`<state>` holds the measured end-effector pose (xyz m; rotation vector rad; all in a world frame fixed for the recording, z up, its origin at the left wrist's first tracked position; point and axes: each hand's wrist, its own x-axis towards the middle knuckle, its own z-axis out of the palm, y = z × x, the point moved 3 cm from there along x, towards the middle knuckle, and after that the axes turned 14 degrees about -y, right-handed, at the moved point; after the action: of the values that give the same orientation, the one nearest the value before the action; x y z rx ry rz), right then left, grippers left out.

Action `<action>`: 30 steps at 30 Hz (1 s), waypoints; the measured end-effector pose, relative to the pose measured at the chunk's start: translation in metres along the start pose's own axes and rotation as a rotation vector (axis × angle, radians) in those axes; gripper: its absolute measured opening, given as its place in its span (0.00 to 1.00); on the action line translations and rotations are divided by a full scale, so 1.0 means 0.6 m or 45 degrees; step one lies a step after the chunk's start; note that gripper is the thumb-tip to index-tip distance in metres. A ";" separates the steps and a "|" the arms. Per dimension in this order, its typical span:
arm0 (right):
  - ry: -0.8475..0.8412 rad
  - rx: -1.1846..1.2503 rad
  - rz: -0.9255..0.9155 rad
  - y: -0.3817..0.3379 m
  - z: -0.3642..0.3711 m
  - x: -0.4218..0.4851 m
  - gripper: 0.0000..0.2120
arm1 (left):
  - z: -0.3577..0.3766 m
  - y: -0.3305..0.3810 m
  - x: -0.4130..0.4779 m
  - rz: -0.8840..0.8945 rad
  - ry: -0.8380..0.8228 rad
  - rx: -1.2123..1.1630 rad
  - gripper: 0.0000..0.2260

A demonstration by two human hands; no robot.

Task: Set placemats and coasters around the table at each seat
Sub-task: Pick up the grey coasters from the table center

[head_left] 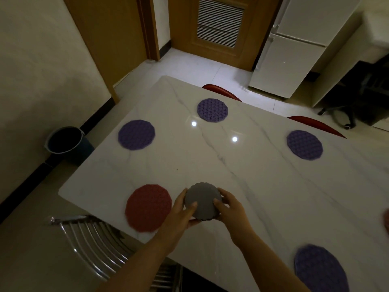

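Note:
Both hands hold a round grey scalloped coaster stack [203, 200] just above the white marble table [231, 175], near its front edge. My left hand [182, 209] grips its left side with the thumb on top. On the other side my right hand [228, 207] grips its right rim. Immediately left of the hands lies a red round placemat [148, 207]. Purple round placemats lie at the far left [136, 134], far middle [212, 110], far right [304, 144] and near right [320, 268]. Whether the grey piece is one coaster or several cannot be told.
A metal chair back [92, 241] stands at the near left of the table. Two red chairs [221, 91] [315, 125] are tucked in along the far side. A dark bucket [65, 140] sits on the floor by the left wall. A white fridge [294, 49] stands beyond.

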<state>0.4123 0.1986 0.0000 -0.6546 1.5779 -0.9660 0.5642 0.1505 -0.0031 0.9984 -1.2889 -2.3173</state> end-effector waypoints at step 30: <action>0.043 -0.570 -0.178 -0.041 0.010 -0.027 0.23 | -0.037 0.018 -0.014 -0.030 -0.068 -0.542 0.23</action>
<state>0.4195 0.1979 0.0291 -1.0741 1.8154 -0.7270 0.5851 0.1356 0.0017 0.8144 -0.7495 -2.5004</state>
